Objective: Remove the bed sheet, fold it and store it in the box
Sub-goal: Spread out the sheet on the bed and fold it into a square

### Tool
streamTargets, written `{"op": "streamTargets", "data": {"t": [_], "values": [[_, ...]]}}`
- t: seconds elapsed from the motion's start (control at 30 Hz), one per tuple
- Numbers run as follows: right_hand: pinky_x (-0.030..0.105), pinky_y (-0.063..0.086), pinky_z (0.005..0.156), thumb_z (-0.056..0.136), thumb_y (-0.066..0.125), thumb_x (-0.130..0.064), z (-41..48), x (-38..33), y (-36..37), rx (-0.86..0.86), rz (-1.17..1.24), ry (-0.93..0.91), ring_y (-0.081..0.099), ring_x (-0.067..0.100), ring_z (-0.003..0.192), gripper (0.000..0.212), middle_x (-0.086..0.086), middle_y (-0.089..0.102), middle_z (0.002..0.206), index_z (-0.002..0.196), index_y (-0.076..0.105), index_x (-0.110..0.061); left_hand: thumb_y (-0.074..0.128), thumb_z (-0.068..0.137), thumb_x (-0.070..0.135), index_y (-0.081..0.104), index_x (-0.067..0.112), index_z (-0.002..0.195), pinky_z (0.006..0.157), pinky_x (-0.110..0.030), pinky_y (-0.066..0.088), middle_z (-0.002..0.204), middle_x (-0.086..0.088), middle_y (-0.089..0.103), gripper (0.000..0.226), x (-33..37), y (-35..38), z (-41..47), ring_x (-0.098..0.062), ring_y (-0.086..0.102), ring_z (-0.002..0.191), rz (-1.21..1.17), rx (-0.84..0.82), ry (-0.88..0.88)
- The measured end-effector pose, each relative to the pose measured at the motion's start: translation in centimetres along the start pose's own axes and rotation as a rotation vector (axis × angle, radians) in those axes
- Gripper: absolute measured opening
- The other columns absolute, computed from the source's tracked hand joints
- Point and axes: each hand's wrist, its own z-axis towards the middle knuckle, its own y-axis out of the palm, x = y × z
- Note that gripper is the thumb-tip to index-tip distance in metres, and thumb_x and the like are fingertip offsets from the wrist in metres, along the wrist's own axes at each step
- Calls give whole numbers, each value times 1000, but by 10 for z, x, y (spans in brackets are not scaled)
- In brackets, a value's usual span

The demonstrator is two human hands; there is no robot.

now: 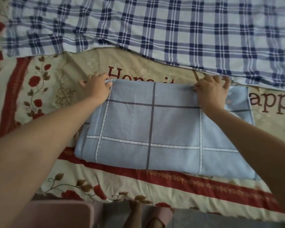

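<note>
A folded light-blue checked bed sheet [155, 129] lies flat on a floral bedspread [39, 99] printed with red lettering. The left hand [97, 87] pinches the sheet's far left corner. The right hand [212, 91] grips its far edge nearer the right, thumb on top. A navy plaid cloth [155, 30] is spread just beyond.

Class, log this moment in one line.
step: folding | sheet folded on bed | left hand pinches far-left corner | right hand grips far edge
</note>
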Motion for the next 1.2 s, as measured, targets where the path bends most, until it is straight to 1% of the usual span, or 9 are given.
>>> {"op": "streamTargets", "data": {"t": [0.1,0.17,0.3,0.43,0.63,0.83,0.93,1.03,1.2], "values": [[47,14,112,91,55,-27,-4,-15,4,-22,62,173,40,31,122,29,12,52,125,115,62,-13,53,90,20,50,20,123,104,-50,20,140,-10,38,33,14,-1,-10,-29,32,130,38,60,-61],[50,12,114,92,51,-28,-22,-35,6,-21,145,153,33,30,132,39,12,41,138,130,49,-18,51,88,13,39,19,133,110,-52,12,148,-9,25,48,37,4,-32,-27,25,136,3,155,166],[62,0,112,96,24,-51,-71,-61,22,-233,99,-488,13,26,146,58,-4,17,158,150,18,-31,21,92,51,9,33,149,106,-65,-4,159,4,3,62,72,33,-70,-20,-1,146,223,-137,684],[62,-19,104,90,7,-68,-45,6,30,-296,-89,-277,-2,23,147,63,-14,-4,158,147,-5,-46,11,92,59,-13,40,146,105,-68,-6,158,7,-5,62,15,49,-42,-18,-9,145,210,-169,279],[70,-6,107,92,10,-64,-23,55,-1,-507,-172,270,-18,27,144,67,-7,-21,157,150,-10,-35,14,96,55,-10,35,148,109,-67,3,158,5,-12,61,-22,27,-22,-23,-11,145,57,-366,-64],[67,-14,105,94,8,-57,-58,-44,-8,-346,-92,-117,-25,34,139,62,-4,-32,150,142,-26,-37,17,95,53,-19,29,145,107,-60,-18,147,-2,-35,67,59,4,-72,-32,-25,139,143,-127,392],[68,-10,105,94,9,-57,-111,-79,8,-326,-16,-332,-10,35,142,61,-6,-11,157,150,-5,-35,15,90,57,-4,29,150,107,-66,-10,155,5,-20,69,70,32,-118,-27,-17,143,192,-167,581],[67,4,107,95,17,-57,-146,-46,26,-361,-43,-418,17,34,142,58,-8,19,157,149,20,-37,20,89,57,4,27,150,108,-68,3,159,6,1,70,29,52,-134,-25,3,146,223,-181,522],[54,-13,110,91,7,-62,-167,52,23,-357,-70,-92,4,25,145,63,-8,14,158,150,10,-40,20,91,51,5,28,150,106,-68,12,158,6,6,65,-44,51,-147,-21,14,144,150,-161,172]]}}
